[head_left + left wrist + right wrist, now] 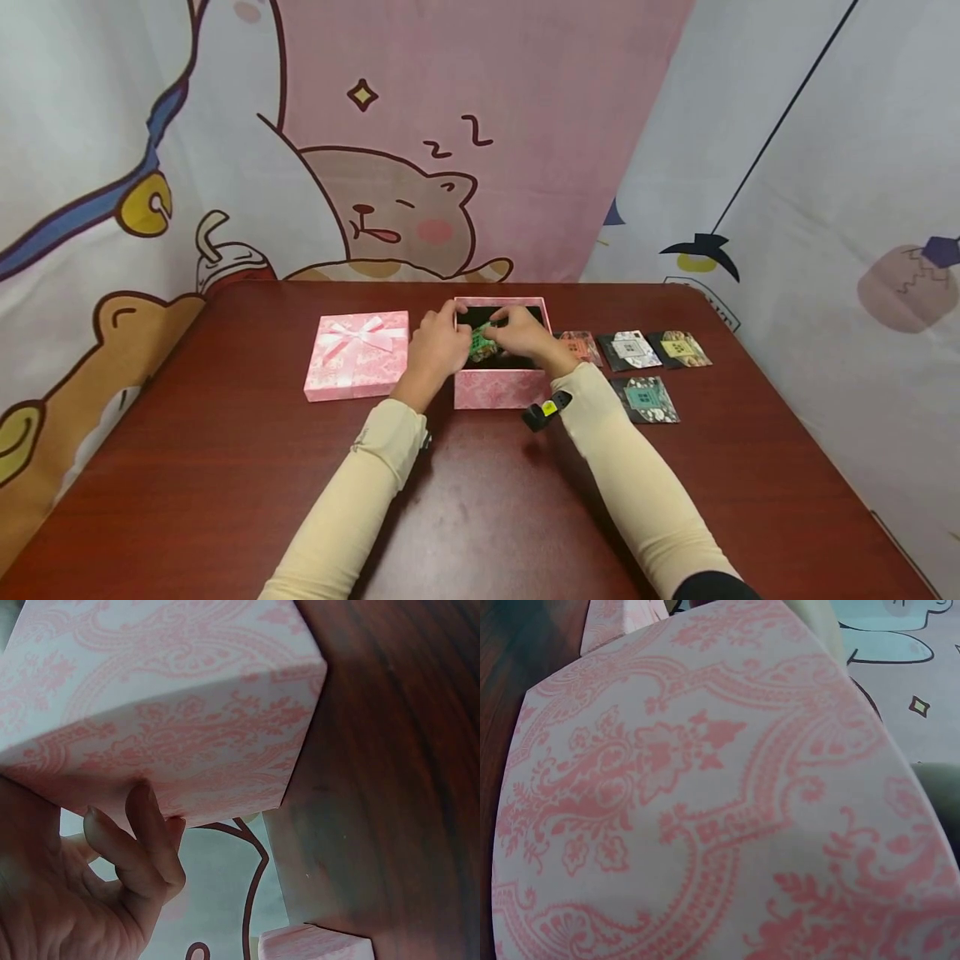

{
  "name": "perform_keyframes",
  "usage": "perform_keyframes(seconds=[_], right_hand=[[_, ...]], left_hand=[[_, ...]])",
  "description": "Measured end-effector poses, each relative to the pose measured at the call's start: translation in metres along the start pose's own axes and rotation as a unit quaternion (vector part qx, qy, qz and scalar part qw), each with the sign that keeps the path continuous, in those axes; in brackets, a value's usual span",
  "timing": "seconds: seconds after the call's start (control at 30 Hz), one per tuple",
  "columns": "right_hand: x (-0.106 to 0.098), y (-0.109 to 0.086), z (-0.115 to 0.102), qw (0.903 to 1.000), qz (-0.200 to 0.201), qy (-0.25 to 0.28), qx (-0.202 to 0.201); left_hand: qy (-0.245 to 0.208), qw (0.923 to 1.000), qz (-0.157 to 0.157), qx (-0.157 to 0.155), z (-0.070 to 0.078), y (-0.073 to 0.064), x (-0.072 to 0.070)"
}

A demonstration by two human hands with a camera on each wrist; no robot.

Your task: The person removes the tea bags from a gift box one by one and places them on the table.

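An open pink gift box (501, 389) with a white lacy pattern and dark inside stands before me. In it lies a green patterned packet (481, 342), partly covered by the hands. My right hand (522, 331) reaches over the near rim and pinches the packet's upper edge. At the left rim is my left hand (438, 343), its thumb side close to the packet. In the left wrist view, bent fingers (154, 847) of that hand touch the box's outer wall (202, 742); the thumb's grip is hidden. The right wrist view shows only the box wall (652, 780), no fingers.
Left of the box lies its pink lid (357, 354) with a ribbon bow. To the right lie flat dark packets with red (581, 347), white (632, 350), yellow (679, 348) and teal (645, 398) labels. A printed cloth (555, 150) hangs behind the brown table (465, 517).
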State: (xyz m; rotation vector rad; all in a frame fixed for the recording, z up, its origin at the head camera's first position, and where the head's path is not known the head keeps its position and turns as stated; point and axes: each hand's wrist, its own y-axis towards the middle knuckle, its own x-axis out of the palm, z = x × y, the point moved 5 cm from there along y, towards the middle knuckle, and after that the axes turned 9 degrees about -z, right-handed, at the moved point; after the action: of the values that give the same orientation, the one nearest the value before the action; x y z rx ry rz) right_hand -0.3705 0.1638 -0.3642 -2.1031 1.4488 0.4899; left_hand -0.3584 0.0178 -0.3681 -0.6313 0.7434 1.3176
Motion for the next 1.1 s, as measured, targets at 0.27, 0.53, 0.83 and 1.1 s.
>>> perform_keyframes(seconds=[0.27, 0.53, 0.83, 1.1], right_hand=[[0.003, 0.003, -0.005, 0.9987, -0.009, -0.044, -0.026], [-0.014, -0.007, -0.006, 0.999, -0.008, -0.012, -0.042], [-0.052, -0.044, -0.002, 0.998, -0.007, 0.027, -0.057], [-0.096, -0.085, 0.025, 0.9969, 0.016, 0.057, -0.051]], left_hand=[[0.001, 1.0, 0.001, 0.0, 0.002, 0.0, -0.001], [-0.002, 1.0, 0.004, 0.001, 0.001, 0.0, -0.001], [-0.003, 1.0, 0.001, 0.005, 0.0, -0.001, 0.001], [-0.008, 1.0, -0.003, 0.003, 0.0, -0.003, 0.001]])
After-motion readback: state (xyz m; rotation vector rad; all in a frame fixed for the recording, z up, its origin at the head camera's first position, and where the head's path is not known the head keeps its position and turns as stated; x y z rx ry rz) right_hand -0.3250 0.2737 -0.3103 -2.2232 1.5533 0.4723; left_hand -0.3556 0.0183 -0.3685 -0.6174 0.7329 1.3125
